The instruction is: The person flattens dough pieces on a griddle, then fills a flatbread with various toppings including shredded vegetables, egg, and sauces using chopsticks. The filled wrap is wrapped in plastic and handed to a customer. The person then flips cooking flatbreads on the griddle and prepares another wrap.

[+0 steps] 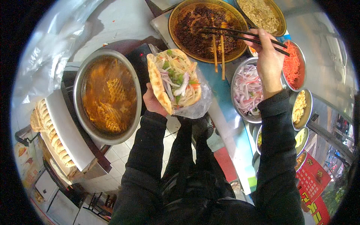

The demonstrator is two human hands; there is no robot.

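My left hand (154, 101) holds a split flatbread (159, 84) from below, with a clear plastic bag (206, 98) around its right side. Sliced onion, green pepper and pale shreds fill the bread. In my right hand (268, 56) is a pair of black chopsticks (242, 35), their tips over a wide bowl of dark chunky sauce (194, 33). Two wooden chopsticks (223, 62) lie across that bowl's near rim. Just below my right hand stands a metal bowl of sliced onion (247, 87). Part of my left hand is hidden by the bread.
A metal pot of brown broth (105, 118) with scored pieces stands at the left, near a row of flatbreads (53, 137). On the right are bowls of shredded carrot (292, 64), yellow bits (298, 109) and pale green shreds (301, 140). A bowl of chopped pale food (260, 14) sits at the top.
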